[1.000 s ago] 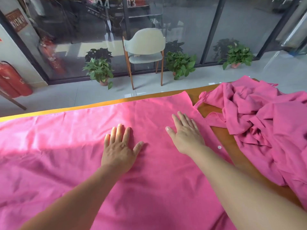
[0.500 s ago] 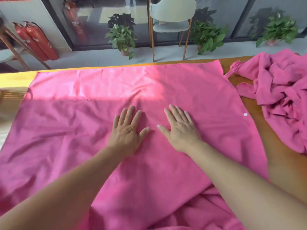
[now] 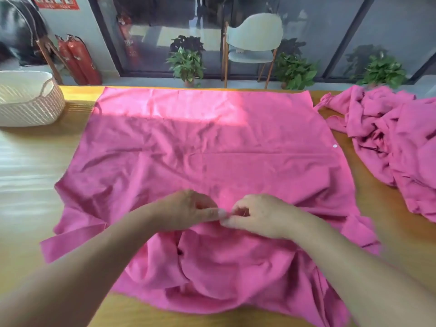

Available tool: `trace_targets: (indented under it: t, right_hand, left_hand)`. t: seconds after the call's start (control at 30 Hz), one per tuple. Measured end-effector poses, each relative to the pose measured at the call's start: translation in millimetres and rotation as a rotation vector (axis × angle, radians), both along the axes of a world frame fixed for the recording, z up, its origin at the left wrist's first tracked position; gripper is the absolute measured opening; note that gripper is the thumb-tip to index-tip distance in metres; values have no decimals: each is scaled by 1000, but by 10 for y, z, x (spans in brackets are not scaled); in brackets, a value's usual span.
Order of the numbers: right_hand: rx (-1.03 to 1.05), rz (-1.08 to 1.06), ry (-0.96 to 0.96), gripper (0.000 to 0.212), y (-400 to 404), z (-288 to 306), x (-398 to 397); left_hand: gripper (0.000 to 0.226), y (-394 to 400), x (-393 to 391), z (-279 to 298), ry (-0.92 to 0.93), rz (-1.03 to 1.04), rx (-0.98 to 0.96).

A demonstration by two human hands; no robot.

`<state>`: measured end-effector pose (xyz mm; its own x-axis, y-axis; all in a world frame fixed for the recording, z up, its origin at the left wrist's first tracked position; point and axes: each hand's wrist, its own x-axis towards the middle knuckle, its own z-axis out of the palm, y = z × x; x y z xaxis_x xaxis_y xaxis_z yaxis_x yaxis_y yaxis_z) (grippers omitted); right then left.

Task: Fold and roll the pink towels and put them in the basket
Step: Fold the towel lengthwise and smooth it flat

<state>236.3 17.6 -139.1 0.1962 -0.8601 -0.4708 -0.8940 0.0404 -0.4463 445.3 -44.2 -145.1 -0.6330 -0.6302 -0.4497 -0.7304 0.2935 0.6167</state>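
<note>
Looks like an office lobby or commercial showroom rather than a home. Dark-framed floor-to-ceiling glass wall (image 3: pixel 306 31) along the far side, grey tiled floor (image 3: pixel 146 80) beneath it. Two red fire extinguishers (image 3: pixel 79 60) standing against the left wall, below a red printed notice (image 3: pixel 55 2). Pale green chair (image 3: pixel 253 41) on wooden legs set before the glass, flanked by potted plants (image 3: pixel 186 64) in a row on the floor. Long wooden bench (image 3: pixel 30 166) in front, serving as a work surface, with a white woven basket (image 3: pixel 28 100) at its far left corner.
</note>
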Motion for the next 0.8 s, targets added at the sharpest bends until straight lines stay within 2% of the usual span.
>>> trace_targets:
  t: [0.07, 0.1, 0.17, 0.2, 0.23, 0.33, 0.4, 0.47, 0.53, 0.6, 0.63, 0.73, 0.8]
  right_hand:
    - [122, 55, 48, 65, 159, 99, -20]
    - [149, 90, 78, 58, 233, 142, -45]
    - [140, 118, 117, 27, 366, 224, -84]
    - [111, 100, 106, 20, 421, 277, -102]
    - [75, 65, 65, 22, 476, 345, -125]
    - [-7, -61, -168, 17, 549, 621, -225]
    - [-54, -102, -308, 11, 566, 856, -292]
    - [-145, -100, -377, 7, 531, 1066, -336]
    - [-285, -71, -337, 7, 461, 1226, -374]
    - [-412, -101, -289, 9, 375, 1315, -429]
    - [-439, -139, -325, 10, 338, 1340, -455]
    - [-453, -268, -493, 11, 225, 1387, -500]
    - [-475, -295, -478, 14, 136, 1444, -530]
  left_hand:
    - [53, 178, 92, 88, -130, -116, 76]
    - [47, 276, 124, 104, -211, -169, 47]
    - [33, 428, 162, 124, -298, -213, -73]
    - [27, 480, 178, 158, -279, -198, -118]
    - [24, 525, 200, 228, -235, -160, -145]
    - [24, 540, 294, 545, -12, 50, -130]
    - [27, 544, 372, 798, 39, 115, -134]
    - [35, 531, 429, 980, -61, 62, -255]
    - [42, 509, 467, 1115, -196, 11, -359]
    - [42, 466, 551, 1237, -327, 32, -356]
    - [39, 439, 615, 1290, -371, 64, -339]
    - [36, 323, 819, 1479, -390, 196, -353]
    - [32, 192, 934, 1631, -367, 250, -437]
